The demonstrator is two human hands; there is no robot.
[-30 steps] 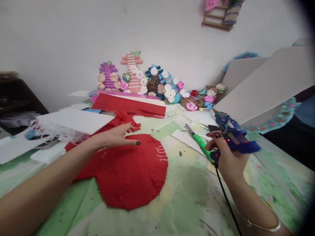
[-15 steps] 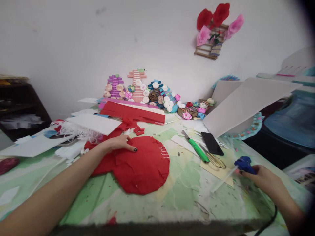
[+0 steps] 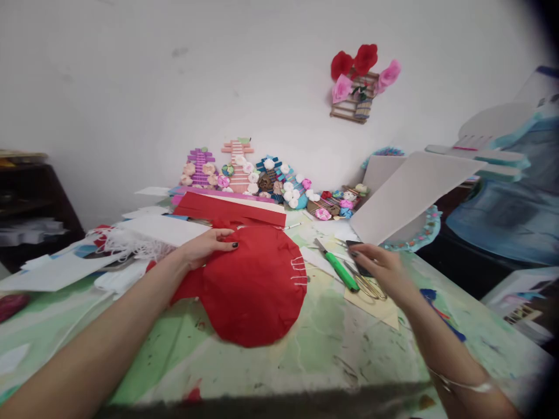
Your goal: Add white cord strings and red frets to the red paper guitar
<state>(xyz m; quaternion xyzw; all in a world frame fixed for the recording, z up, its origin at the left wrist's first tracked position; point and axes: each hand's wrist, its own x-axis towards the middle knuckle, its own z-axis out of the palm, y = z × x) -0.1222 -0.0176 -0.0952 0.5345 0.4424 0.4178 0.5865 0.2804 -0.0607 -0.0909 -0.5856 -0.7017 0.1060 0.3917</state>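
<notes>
My left hand (image 3: 212, 249) grips a red paper-covered piece (image 3: 257, 291) by its upper left edge, thumb on top and the other fingers mostly hidden behind. Its rounded body is lifted and tilted, with a narrower red part to the left and short white strings on its right edge. Over a dark phone (image 3: 362, 263), my right hand (image 3: 384, 270) reaches with its fingers stretched out, holding nothing I can see. Close by lie a green-handled craft knife (image 3: 343, 272) and gold-handled scissors (image 3: 371, 288). Behind my right wrist rests a blue glue gun (image 3: 443, 314).
White card sheets (image 3: 168, 228) and tangled white string (image 3: 142, 247) are piled on the left. Red paper strips (image 3: 229, 209) lie farther back. Flower-decorated crafts (image 3: 240, 171) lean on the wall. A large white board (image 3: 414, 189) stands tilted at the back right.
My right hand has let go of the glue gun, now on the table, and moved left and forward toward the phone. The red piece's near side has tilted up in my left hand.
</notes>
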